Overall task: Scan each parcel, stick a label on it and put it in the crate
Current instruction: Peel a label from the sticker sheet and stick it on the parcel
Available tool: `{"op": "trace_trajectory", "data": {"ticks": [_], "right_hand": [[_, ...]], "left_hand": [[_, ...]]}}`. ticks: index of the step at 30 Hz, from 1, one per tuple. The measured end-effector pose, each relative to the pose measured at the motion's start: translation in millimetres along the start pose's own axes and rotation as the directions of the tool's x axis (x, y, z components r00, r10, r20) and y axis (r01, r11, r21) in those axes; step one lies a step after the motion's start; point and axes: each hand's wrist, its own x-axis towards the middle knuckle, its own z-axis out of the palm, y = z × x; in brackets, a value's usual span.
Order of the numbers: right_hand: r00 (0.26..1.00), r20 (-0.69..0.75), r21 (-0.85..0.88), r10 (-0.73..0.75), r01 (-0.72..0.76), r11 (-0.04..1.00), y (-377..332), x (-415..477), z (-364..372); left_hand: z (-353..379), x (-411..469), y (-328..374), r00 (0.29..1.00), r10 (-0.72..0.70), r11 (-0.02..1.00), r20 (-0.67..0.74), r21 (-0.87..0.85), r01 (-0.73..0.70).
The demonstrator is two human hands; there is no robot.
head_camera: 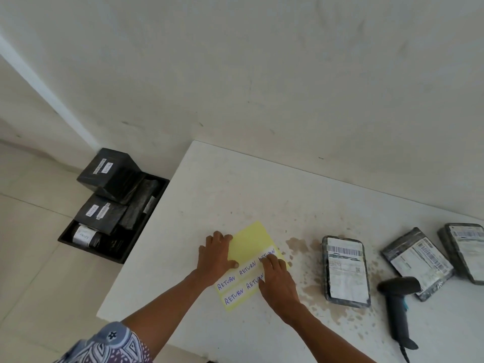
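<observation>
Head view: left hand point(217, 254) flat on the label sheet point(248, 241), right hand point(278, 281) touching a label point(269, 252), grip unclear

A white stone-like table point(235, 192) stands against the wall. Near its front edge lies a yellow paper sheet of handwritten RETURN labels point(248, 241). The left hand point(216, 254) rests on the sheet's left side and the right hand point(277, 281) on its right. Right of the sheet lie three flat black plastic-wrapped parcels point(345, 271) in a row, with a black handheld barcode scanner point(398, 299) in front of them. On the floor left of the table sits a black rectangular plastic crate point(91, 251) with black wrapped parcels point(110, 174) stacked inside.
</observation>
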Motion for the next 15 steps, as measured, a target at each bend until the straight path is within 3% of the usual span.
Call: {"op": "trace_trajectory", "data": {"ticks": [4, 11, 15], "right_hand": [[1.000, 0.016, -0.017, -0.006, 0.006, 1.000, 0, -1, 0], [1.000, 0.013, -0.040, 0.017, -0.016, 0.999, -5, -2, 3], [1.000, 0.014, -0.036, 0.024, -0.023, 0.999, -6, 0, 3]], "left_hand": [[-3, 7, 4, 0.998, 0.063, 0.996, -0.010, 0.069, -0.062], [17, 6, 10, 0.993, 0.103, 0.994, 0.053, -0.048, -0.100], [16, 3, 8, 0.996, 0.072, 0.997, -0.056, 0.027, -0.071]]}}
